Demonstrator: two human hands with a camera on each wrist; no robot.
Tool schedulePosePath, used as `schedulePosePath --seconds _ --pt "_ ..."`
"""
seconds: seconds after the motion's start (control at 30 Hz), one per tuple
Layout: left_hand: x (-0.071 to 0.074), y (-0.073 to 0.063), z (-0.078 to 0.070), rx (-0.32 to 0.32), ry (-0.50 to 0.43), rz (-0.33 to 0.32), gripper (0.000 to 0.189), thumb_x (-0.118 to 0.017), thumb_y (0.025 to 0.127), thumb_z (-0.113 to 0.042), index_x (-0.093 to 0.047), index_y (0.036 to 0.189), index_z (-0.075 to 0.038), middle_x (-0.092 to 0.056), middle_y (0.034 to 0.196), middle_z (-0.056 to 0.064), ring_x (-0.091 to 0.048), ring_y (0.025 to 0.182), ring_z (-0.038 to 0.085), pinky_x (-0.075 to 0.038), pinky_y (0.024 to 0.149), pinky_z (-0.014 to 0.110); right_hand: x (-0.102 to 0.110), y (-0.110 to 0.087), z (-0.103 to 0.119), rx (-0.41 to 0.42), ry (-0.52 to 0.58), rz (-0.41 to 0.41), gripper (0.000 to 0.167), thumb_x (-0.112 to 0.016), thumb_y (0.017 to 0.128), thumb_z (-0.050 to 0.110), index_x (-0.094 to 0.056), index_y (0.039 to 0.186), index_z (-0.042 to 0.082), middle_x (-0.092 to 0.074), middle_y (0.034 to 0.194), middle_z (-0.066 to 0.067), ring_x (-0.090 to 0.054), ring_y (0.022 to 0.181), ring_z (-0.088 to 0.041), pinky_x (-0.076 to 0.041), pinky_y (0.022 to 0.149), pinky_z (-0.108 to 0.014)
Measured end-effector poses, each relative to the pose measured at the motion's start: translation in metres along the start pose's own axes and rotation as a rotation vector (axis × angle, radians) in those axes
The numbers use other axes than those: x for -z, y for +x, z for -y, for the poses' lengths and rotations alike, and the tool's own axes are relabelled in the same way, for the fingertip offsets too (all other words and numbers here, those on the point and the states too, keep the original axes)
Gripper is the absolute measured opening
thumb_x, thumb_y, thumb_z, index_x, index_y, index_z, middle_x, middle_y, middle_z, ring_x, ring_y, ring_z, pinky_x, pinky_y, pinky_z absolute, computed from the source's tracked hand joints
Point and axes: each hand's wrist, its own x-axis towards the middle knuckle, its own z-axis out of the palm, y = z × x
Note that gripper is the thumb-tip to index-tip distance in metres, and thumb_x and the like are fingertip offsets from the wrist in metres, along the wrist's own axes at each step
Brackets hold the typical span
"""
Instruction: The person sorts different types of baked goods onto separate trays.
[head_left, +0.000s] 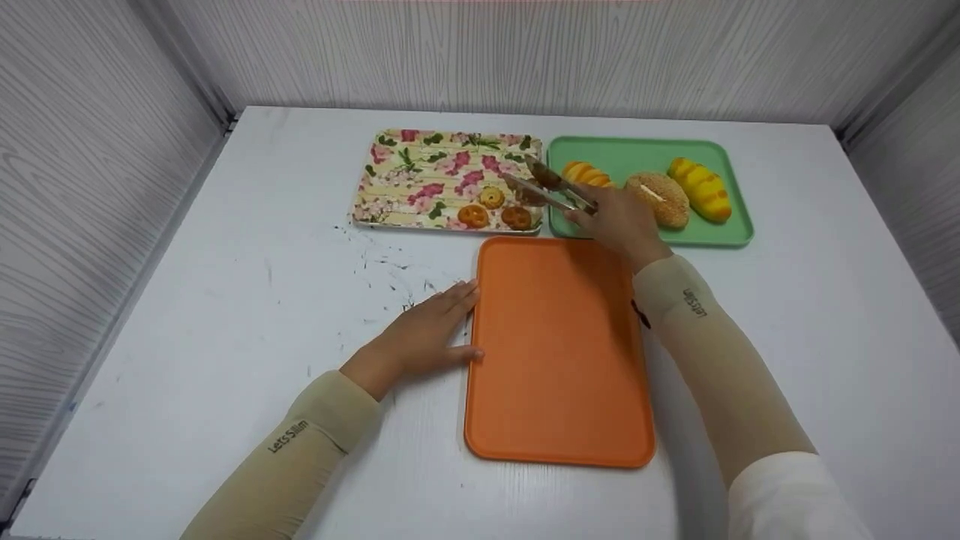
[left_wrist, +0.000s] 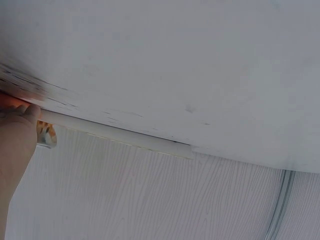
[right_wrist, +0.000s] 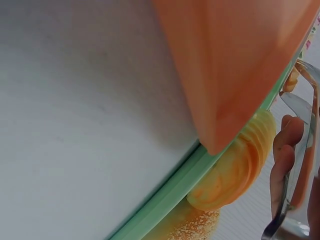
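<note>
My right hand point(head_left: 622, 225) grips metal tongs point(head_left: 548, 178) above the boundary between the floral tray point(head_left: 420, 169) and the green tray point(head_left: 739, 229). The tong tips spread over the floral tray's right side, where a brown cookie point(head_left: 529, 196) is partly hidden. Nearby lie a yellow round cookie point(head_left: 491, 197), a pretzel-shaped cookie point(head_left: 472, 217) and a darker cookie point(head_left: 517, 218). In the right wrist view, a small cookie point(right_wrist: 291, 81) shows between the tong arms. With fingers extended, my left hand point(head_left: 420, 335) touches the left rim of the orange tray point(head_left: 559, 352).
On the green tray sit a striped orange roll point(head_left: 586, 173), a sesame bun point(head_left: 660, 199) and a yellow bread point(head_left: 701, 190). The trays rest on a white table point(head_left: 247, 300) with dark scuffs. Wood-grained panels point(head_left: 510, 60) enclose its back and sides.
</note>
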Motion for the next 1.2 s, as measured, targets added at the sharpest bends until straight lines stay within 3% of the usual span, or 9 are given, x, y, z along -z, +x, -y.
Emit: schedulePosePath --seconds 0.17,0.47,0.73,0.93,1.1,1.2 --pt "0.001 0.000 0.000 0.004 -0.004 0.007 0.093 -0.046 0.088 -0.067 -0.013 0.154 -0.011 -0.006 0.159 -0.001 -0.006 0.144 0.016 -0.015 0.114 0.036 0.000 0.000 -0.002 -0.021 0.031 0.022 0.060 -0.061 0.090 0.047 -0.048 0.142 0.021 -0.064 0.115 -0.015 -0.053 0.078 -0.027 -0.045 0.065 -0.045" --pt "0.000 0.001 -0.001 0.007 -0.031 0.002 0.093 -0.048 0.087 -0.067 -0.014 0.154 -0.011 -0.007 0.159 -0.001 -0.006 0.143 0.015 -0.015 0.114 0.036 0.007 -0.004 -0.003 -0.034 0.132 0.005 0.070 -0.059 0.088 0.055 -0.044 0.145 0.018 -0.066 0.112 -0.012 -0.061 0.092 -0.030 -0.048 0.081 -0.050" --pt "0.001 0.000 0.000 0.004 -0.026 0.002 0.092 -0.049 0.088 -0.065 -0.015 0.154 -0.010 -0.008 0.159 0.001 -0.007 0.143 0.016 -0.015 0.114 0.036 0.020 -0.014 -0.003 -0.004 0.186 -0.068 0.071 -0.057 0.089 0.055 -0.040 0.147 0.018 -0.067 0.108 -0.015 -0.063 0.085 -0.032 -0.049 0.071 -0.048" --pt "0.002 -0.001 0.000 -0.007 -0.016 -0.005 0.092 -0.048 0.089 -0.065 -0.014 0.153 -0.009 -0.008 0.159 0.002 -0.008 0.143 0.017 -0.015 0.114 0.036 0.028 -0.023 -0.010 -0.003 0.198 -0.163 0.069 -0.062 0.088 0.049 -0.044 0.144 0.011 -0.067 0.108 -0.016 -0.061 0.094 -0.033 -0.048 0.079 -0.050" --pt "0.002 -0.001 -0.001 -0.010 -0.019 -0.006 0.091 -0.047 0.089 -0.064 -0.014 0.153 -0.009 -0.007 0.159 0.002 -0.007 0.144 0.016 -0.014 0.114 0.036 0.035 -0.028 -0.029 -0.061 0.245 -0.224 0.073 -0.063 0.086 0.052 -0.045 0.143 0.009 -0.066 0.110 -0.018 -0.060 0.087 -0.031 -0.047 0.071 -0.047" --pt "0.002 0.000 -0.001 -0.008 -0.017 -0.006 0.091 -0.047 0.089 -0.064 -0.014 0.153 -0.009 -0.007 0.159 0.001 -0.007 0.144 0.016 -0.014 0.114 0.036 0.042 -0.031 -0.041 -0.119 0.259 -0.241 0.078 -0.062 0.084 0.058 -0.044 0.143 0.010 -0.064 0.116 -0.018 -0.059 0.091 -0.032 -0.046 0.074 -0.048"
